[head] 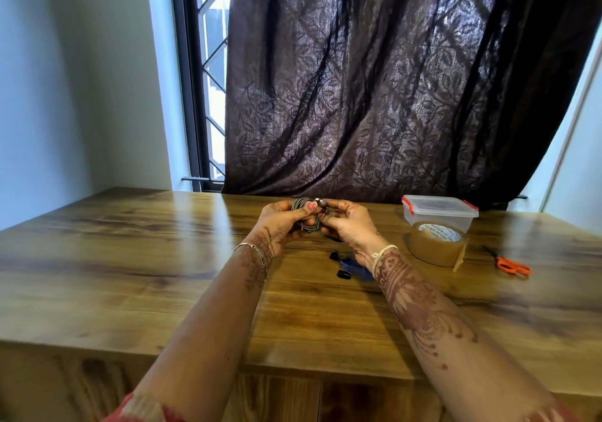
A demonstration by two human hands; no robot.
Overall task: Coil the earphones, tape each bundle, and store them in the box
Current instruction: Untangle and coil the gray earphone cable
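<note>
Above the middle of the wooden table (136, 258), both hands hold a coil of grey earphones (304, 214). My left hand (283, 223) grips the coil, thumb pressed across its loops. My right hand (347, 223) pinches the coil's right side, where the earbuds stick out at the top. A second pair of earphones, blue with black parts (350, 265), lies on the table under my right wrist, partly hidden. At the right stands a clear plastic box with red clips (438, 213), lid on. A roll of brown tape (436, 242) lies in front of it.
Orange-handled scissors (511, 263) lie right of the tape roll. A dark patterned curtain (391, 79) hangs behind the table's far edge, with a barred window (211, 79) at its left. The table's near edge runs below my forearms.
</note>
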